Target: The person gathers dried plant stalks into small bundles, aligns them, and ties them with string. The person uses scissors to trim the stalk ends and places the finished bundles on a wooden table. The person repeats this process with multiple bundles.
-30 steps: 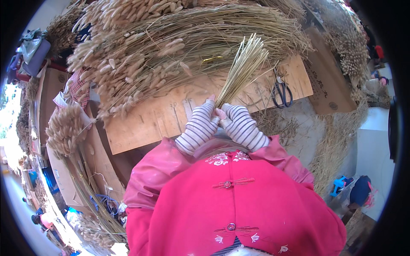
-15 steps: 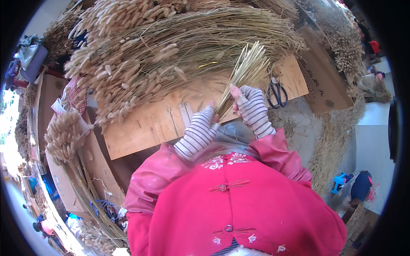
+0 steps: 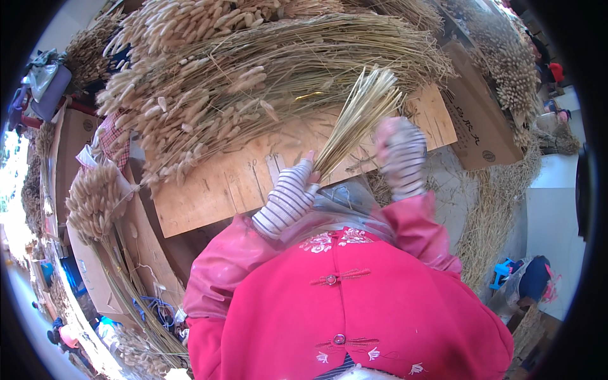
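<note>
— what surrounds the pale, dry straw bundle?
— fluffy tan grass heap behind, flat wooden board beneath.
— grip?
— striped-gloved left hand: fingers curled round bundle's lower end; right hand: fingers too blurred to judge.

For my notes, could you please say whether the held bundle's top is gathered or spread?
Spread: the bundle narrows at the left hand and fans out toward its upper ends.
</note>
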{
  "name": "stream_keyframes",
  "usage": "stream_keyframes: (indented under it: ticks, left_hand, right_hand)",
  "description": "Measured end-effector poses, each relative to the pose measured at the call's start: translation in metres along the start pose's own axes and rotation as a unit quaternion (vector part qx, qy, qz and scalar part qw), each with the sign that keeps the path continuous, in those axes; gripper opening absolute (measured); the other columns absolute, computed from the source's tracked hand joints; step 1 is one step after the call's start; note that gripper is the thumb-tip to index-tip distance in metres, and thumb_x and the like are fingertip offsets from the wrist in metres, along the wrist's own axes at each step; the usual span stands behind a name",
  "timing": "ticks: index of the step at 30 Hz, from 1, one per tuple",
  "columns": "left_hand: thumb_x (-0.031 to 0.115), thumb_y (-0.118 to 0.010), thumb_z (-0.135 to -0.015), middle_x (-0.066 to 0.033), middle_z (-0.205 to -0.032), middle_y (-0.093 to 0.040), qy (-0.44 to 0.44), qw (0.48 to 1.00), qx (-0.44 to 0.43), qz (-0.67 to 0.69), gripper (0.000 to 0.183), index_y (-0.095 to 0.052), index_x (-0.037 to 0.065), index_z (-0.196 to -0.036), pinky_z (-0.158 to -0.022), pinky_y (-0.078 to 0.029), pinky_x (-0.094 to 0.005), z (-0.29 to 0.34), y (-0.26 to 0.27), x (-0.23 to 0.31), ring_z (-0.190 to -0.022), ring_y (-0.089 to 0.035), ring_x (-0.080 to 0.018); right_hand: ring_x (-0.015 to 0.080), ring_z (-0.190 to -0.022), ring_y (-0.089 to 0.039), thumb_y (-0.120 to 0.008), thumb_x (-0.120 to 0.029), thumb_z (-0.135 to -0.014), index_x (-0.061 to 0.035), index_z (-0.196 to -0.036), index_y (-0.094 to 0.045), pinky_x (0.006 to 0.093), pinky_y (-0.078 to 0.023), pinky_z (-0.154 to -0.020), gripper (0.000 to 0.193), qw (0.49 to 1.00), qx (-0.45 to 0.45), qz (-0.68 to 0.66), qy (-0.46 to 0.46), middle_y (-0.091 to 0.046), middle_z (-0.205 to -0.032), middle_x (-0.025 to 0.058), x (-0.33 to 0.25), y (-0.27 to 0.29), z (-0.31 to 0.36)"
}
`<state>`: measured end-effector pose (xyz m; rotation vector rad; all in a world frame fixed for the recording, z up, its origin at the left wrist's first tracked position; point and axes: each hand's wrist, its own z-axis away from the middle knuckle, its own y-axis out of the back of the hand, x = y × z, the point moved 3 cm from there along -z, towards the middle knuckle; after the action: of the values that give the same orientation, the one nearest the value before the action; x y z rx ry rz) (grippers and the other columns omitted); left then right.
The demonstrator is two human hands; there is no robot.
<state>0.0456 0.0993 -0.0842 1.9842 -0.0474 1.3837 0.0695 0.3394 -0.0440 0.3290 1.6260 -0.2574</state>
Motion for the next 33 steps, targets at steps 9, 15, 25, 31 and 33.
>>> stream_keyframes:
  ticks: [9, 15, 25, 31, 33]
  left_hand:
    - [0.007, -0.052, -0.088, -0.0153, -0.069, -0.056, -0.053, 0.996, -0.002, -0.074, 0.046, -0.042, 0.0, -0.132, -0.055, -0.044, -0.0362, 0.003, 0.002, 0.003, -0.06, -0.056, -0.0247]
    - [0.0, -0.054, -0.069, -0.0216, -0.085, -0.056, -0.108, 0.963, -0.047, -0.242, 0.076, -0.023, -0.008, -0.137, -0.067, -0.045, -0.0456, 0.01, -0.014, 0.029, -0.075, -0.056, -0.0357]
    - [0.012, -0.064, -0.069, -0.0165, -0.083, -0.055, -0.117, 0.948, -0.062, -0.289, 0.076, -0.031, -0.008, -0.134, -0.063, -0.046, -0.0411, 0.035, 0.017, 0.047, -0.074, -0.056, -0.0309]
    - [0.012, -0.057, -0.072, -0.0161, -0.086, -0.054, -0.096, 0.91, -0.072, -0.396, 0.069, -0.032, -0.011, -0.132, -0.068, -0.046, -0.0386, 0.031, 0.014, 0.046, -0.076, -0.056, -0.0284]
    - [0.013, -0.058, -0.071, -0.0159, -0.084, -0.054, -0.097, 0.896, -0.091, -0.424, 0.069, -0.033, -0.012, -0.131, -0.068, -0.047, -0.0377, 0.029, 0.008, 0.047, -0.077, -0.056, -0.0276]
  right_hand:
    - [0.004, -0.041, -0.039, -0.057, -0.032, -0.088, -0.0043, -0.077, -0.059, 0.0213, -0.029, -0.037, 0.03, 0.996, 0.064, 0.008, -0.057, -0.052, -0.052, -0.0005, -0.019, 0.02, 0.011]
    - [0.0046, -0.041, -0.043, -0.067, -0.023, -0.081, -0.0081, -0.063, -0.048, 0.0188, -0.033, -0.035, 0.03, 0.983, 0.091, -0.053, -0.151, -0.05, -0.052, -0.0005, -0.007, -0.024, 0.008]
    - [0.0063, -0.051, -0.044, -0.056, -0.015, -0.083, -0.0057, -0.076, -0.057, 0.0205, -0.037, -0.047, 0.012, 0.953, 0.283, -0.054, -0.089, -0.047, -0.06, -0.0012, 0.002, 0.089, -0.006]
    - [0.0127, -0.062, -0.052, -0.057, -0.011, -0.084, -0.0031, -0.08, -0.06, 0.0259, -0.042, -0.057, 0.009, 0.944, 0.25, 0.173, 0.124, -0.056, -0.069, 0.002, -0.06, 0.069, 0.009]
    - [0.0197, -0.073, -0.054, -0.064, -0.012, -0.079, -0.0065, -0.083, -0.064, 0.0311, -0.044, -0.067, 0.007, 0.881, 0.093, 0.374, 0.275, -0.058, -0.077, 0.0043, -0.082, 0.028, 0.01]
